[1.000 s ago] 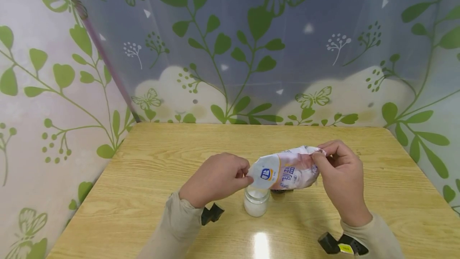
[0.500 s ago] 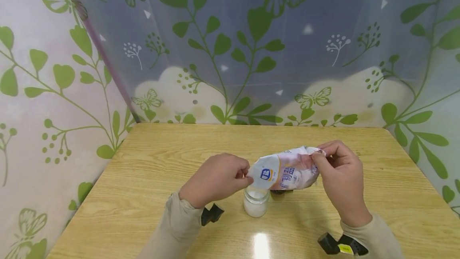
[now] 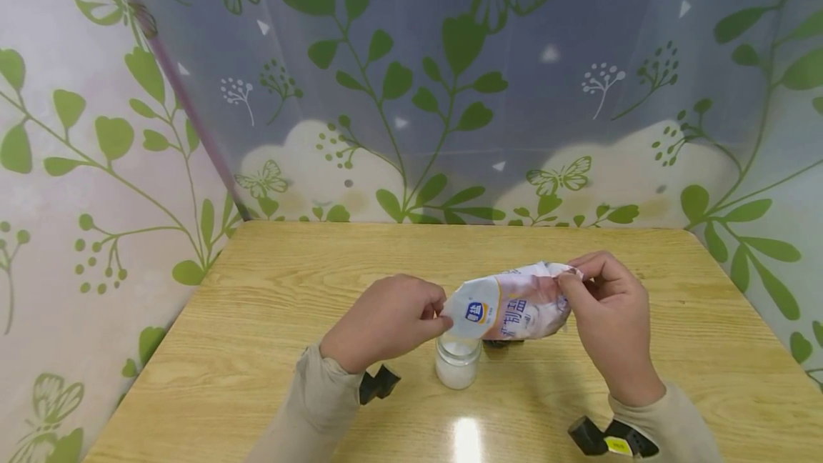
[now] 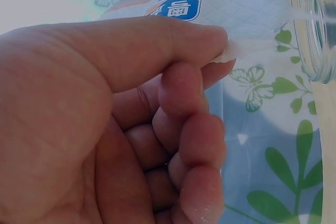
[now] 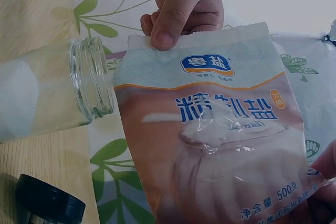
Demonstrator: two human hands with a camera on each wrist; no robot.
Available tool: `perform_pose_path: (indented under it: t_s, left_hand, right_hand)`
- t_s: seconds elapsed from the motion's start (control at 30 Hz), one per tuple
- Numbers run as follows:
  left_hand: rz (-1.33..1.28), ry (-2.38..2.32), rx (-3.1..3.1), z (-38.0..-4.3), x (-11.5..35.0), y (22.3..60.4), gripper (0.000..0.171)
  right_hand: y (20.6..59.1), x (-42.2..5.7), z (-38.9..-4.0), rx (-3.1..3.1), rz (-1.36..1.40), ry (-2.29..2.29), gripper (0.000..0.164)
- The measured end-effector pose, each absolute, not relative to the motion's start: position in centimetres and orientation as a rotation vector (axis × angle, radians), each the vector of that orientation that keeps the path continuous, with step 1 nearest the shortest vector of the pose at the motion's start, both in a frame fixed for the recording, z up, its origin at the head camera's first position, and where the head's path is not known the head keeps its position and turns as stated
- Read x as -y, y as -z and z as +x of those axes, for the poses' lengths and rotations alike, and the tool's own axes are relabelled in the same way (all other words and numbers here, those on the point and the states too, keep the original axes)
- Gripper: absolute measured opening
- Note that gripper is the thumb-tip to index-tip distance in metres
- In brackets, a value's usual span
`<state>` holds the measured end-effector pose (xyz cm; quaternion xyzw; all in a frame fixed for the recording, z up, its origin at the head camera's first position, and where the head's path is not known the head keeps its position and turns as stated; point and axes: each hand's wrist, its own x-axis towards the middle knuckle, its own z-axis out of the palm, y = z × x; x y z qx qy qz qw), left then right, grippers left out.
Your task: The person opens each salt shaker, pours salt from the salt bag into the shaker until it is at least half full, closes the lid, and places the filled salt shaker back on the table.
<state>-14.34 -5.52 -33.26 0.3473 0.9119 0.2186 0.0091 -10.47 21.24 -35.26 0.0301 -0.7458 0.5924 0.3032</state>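
And here's the salt bag (image 3: 521,306), held aslant in the air, its logo end dipped low over the glass jar (image 3: 448,358), its far end lifted! Pale blue-white at the serrated top, pinkish brown below, it is crossed by an orange line and stamped with blue Chinese lettering, a jar pictured on its front, "500克" printed near the bottom. Its plastic is creased; its top edge is pinched by the left hand (image 3: 388,320), its other end gripped by the right hand (image 3: 614,320). Clear, thread-necked and lidless, the jar is stood upright on the surface (image 3: 289,256), partly filled with white salt (image 3: 457,377). A pale, blurred streak is seen across its mouth!
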Motion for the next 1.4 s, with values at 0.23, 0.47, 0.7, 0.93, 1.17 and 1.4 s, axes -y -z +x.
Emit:
perform_pose_path:
  t_s: [0.23,0.47,0.7,0.93,1.17,1.4]
  left_hand:
    - [1.086,-0.684,-2.844,-14.35,5.57,33.32,0.023]
    - [1.083,-0.679,-2.838,-14.36,5.57,33.35,0.023]
    - [1.073,-0.68,-2.837,-14.39,5.52,33.32,0.023]
    - [1.068,-0.679,-2.831,-14.44,5.48,33.32,0.022]
    - [1.072,-0.665,-2.843,-14.49,5.48,33.3,0.022]
    - [1.061,-0.665,-2.839,-14.45,5.51,33.32,0.022]
  right_hand:
    - [35.24,-21.19,-10.45,1.982,0.071,-1.568,0.013]
    - [35.34,-21.23,-10.47,1.983,0.078,-1.566,0.013]
    - [35.34,-21.28,-10.45,1.99,0.08,-1.557,0.013]
    - [35.3,-21.29,-10.48,1.986,0.086,-1.556,0.013]
    - [35.09,-21.2,-10.44,1.978,0.083,-1.571,0.013]
    - [35.14,-21.2,-10.41,1.978,0.09,-1.574,0.013]
